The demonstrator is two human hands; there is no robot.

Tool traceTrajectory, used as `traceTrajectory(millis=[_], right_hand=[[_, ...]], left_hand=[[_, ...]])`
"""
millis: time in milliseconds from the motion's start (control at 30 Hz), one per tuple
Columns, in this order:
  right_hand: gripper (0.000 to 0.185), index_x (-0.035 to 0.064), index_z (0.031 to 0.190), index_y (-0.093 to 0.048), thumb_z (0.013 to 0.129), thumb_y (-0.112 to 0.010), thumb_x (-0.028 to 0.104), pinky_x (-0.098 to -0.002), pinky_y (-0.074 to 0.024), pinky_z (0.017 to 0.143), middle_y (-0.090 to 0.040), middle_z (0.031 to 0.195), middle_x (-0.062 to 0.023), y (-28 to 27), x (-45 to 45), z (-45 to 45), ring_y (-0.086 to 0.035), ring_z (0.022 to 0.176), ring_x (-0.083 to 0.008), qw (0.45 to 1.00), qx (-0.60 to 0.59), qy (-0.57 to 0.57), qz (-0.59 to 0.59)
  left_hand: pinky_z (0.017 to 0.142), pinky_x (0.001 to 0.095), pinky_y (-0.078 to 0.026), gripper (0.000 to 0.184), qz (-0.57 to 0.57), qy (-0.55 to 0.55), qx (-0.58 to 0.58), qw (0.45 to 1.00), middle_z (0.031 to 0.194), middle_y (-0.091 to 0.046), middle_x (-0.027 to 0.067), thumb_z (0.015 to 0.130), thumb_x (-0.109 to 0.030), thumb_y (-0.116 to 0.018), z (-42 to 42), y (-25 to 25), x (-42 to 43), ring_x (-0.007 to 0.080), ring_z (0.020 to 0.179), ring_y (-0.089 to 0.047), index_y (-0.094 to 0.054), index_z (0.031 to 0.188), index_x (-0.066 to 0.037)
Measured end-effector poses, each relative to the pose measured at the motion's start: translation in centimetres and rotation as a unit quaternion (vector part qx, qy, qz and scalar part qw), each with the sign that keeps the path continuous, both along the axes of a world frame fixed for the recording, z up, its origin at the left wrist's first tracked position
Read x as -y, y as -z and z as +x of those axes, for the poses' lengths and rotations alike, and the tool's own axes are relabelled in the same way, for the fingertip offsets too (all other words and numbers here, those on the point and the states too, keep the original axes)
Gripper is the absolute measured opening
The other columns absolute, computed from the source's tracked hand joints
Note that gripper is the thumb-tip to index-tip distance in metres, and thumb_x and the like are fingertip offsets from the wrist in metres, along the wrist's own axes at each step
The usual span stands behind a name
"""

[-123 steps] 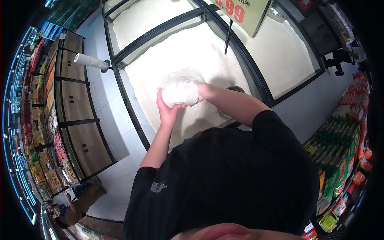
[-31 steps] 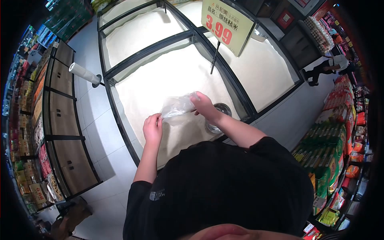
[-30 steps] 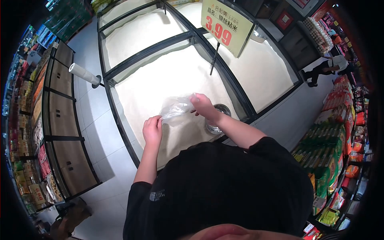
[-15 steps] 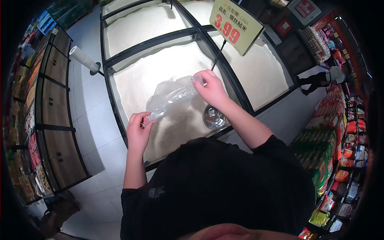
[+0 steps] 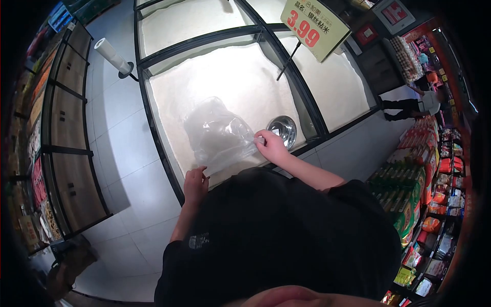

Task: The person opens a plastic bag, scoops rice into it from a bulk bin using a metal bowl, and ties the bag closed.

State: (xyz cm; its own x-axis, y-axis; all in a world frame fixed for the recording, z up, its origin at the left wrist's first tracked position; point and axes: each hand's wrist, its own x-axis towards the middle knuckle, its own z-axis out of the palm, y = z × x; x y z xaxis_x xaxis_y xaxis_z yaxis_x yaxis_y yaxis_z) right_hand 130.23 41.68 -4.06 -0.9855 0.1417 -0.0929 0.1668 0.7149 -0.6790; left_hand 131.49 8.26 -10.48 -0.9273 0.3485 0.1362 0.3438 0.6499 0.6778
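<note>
A clear plastic bag [image 5: 217, 134], puffed out and crinkled, spreads over the white rice [image 5: 225, 71] in the bin below me. My right hand [image 5: 272, 148] is closed on the bag's right edge. At the lower left, my left hand [image 5: 196, 184] has its fingers curled at the bag's near corner and appears to pinch it. Just beyond my right hand, a shiny metal bowl [image 5: 289, 134] rests on the rice in the bin's right corner.
Black frames [image 5: 204, 47] divide the rice bins. A yellow price sign [image 5: 314, 28] stands on a stalk. A roll of bags [image 5: 111, 55] sits on a holder at the left. Stacked green packs [image 5: 396, 192] line the right; a person [image 5: 414, 105] stands farther off.
Both hands have come nearer my body, the right one lower. The bag, stretched between them before, now billows open beyond them. The view has shifted slightly.
</note>
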Motion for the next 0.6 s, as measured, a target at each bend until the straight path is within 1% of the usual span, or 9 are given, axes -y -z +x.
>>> traceTrajectory(millis=[67, 167, 267, 333, 367, 433, 467, 533, 600], right_hand=[[0.019, 0.007, 0.101, -0.073, 0.091, -0.071, 0.023, -0.0405, -0.0563, 0.079, -0.071, 0.094, -0.0156, -2.1, 1.2, 0.3, -0.07, 0.086, -0.0332, 0.996, 0.052, 0.026, -0.063], [0.019, 0.0019, 0.095, -0.072, 0.095, -0.074, 0.02, -0.0276, -0.0485, 0.065, -0.064, 0.074, -0.0039, -2.4, 2.0, 0.4, -0.058, 0.068, -0.0101, 0.993, -0.043, 0.0, -0.108], [0.022, 0.0024, 0.09, -0.073, 0.09, -0.077, 0.024, -0.0356, -0.0531, 0.07, -0.07, 0.085, -0.0147, -4.2, 1.7, -0.5, -0.066, 0.073, -0.0254, 0.996, -0.031, 0.028, -0.079], [0.03, -0.0003, 0.079, -0.07, 0.092, -0.077, 0.026, -0.0319, -0.0493, 0.068, -0.065, 0.08, -0.0114, -6.6, 1.9, -1.4, -0.061, 0.07, -0.0197, 0.991, -0.055, 0.076, -0.097], [0.033, -0.0006, 0.076, -0.068, 0.092, -0.077, 0.026, -0.0311, -0.0486, 0.07, -0.064, 0.08, -0.0103, -7.5, 1.8, -1.8, -0.059, 0.072, -0.0182, 0.987, -0.074, 0.097, -0.103], [0.035, 0.0003, 0.073, -0.066, 0.095, -0.075, 0.025, -0.0299, -0.047, 0.075, -0.061, 0.085, -0.0087, -8.9, 2.0, -2.8, -0.058, 0.077, -0.0166, 0.964, -0.171, 0.13, -0.154], [0.028, 0.0024, 0.082, -0.068, 0.098, -0.073, 0.025, -0.0303, -0.0477, 0.083, -0.066, 0.099, -0.0075, -9.0, 1.1, -3.2, -0.061, 0.088, -0.0152, 0.957, -0.167, 0.12, -0.203], [0.02, 0.0027, 0.095, -0.067, 0.097, -0.073, 0.021, -0.0301, -0.0488, 0.088, -0.068, 0.108, -0.0066, -10.5, 1.8, -4.1, -0.063, 0.098, -0.014, 0.869, -0.159, 0.116, -0.454], [0.018, 0.0034, 0.101, -0.065, 0.096, -0.074, 0.018, -0.0296, -0.0501, 0.088, -0.069, 0.111, -0.0072, -12.4, 2.7, -3.8, -0.064, 0.099, -0.0136, 0.882, -0.153, 0.07, -0.44]], left_hand=[[0.076, 0.0407, -0.052, 0.01, -0.014, 0.005, -0.008, 1.0, 0.093, -0.063, 0.0077, 0.085, -0.007, -0.075, 0.4, 0.2, 0.8, 0.0294, 0.089, -0.061, -0.073, 0.094, -0.009], [0.077, 0.0407, -0.052, 0.009, -0.011, -0.03, -0.027, 0.999, 0.096, -0.063, 0.0087, 0.088, -0.007, -0.073, 0.3, -1.9, 1.8, 0.0296, 0.091, -0.062, -0.074, 0.097, -0.009], [0.083, 0.0398, -0.052, 0.012, 0.06, -0.053, -0.082, 0.993, 0.098, -0.065, 0.0105, 0.092, -0.005, -0.069, -2.4, -3.6, 3.1, 0.0306, 0.097, -0.063, -0.073, 0.102, -0.009], [0.083, 0.0385, -0.052, 0.014, 0.105, -0.071, -0.064, 0.99, 0.095, -0.068, 0.0121, 0.093, -0.002, -0.066, -5.2, -7.1, 3.4, 0.0298, 0.091, -0.064, -0.072, 0.106, -0.005], [0.08, 0.0344, -0.051, 0.014, 0.162, -0.122, 0.0, 0.979, 0.095, -0.068, 0.0116, 0.093, -0.004, -0.069, -6.2, -9.4, 3.1, 0.0253, 0.086, -0.063, -0.072, 0.107, -0.002], [0.078, 0.0287, -0.049, 0.02, 0.26, -0.109, -0.033, 0.959, 0.091, -0.066, 0.0061, 0.09, -0.007, -0.076, -9.1, -11.7, 3.2, 0.0143, 0.085, -0.061, -0.072, 0.109, -0.002], [0.08, 0.0273, -0.049, 0.016, 0.299, -0.103, -0.03, 0.948, 0.092, -0.066, 0.0035, 0.092, -0.007, -0.075, -10.5, -12.6, 3.1, 0.011, 0.087, -0.06, -0.072, 0.107, -0.001], [0.08, 0.0242, -0.051, 0.013, 0.375, -0.098, 0.007, 0.922, 0.093, -0.067, 0.0017, 0.095, -0.007, -0.073, -12.3, -15.2, 2.3, 0.0083, 0.087, -0.062, -0.072, 0.107, 0.0], [0.079, 0.0227, -0.052, 0.015, 0.427, -0.094, 0.027, 0.899, 0.095, -0.068, 0.0019, 0.096, -0.006, -0.073, -13.8, -16.8, 1.6, 0.0077, 0.086, -0.063, -0.071, 0.109, 0.0]])
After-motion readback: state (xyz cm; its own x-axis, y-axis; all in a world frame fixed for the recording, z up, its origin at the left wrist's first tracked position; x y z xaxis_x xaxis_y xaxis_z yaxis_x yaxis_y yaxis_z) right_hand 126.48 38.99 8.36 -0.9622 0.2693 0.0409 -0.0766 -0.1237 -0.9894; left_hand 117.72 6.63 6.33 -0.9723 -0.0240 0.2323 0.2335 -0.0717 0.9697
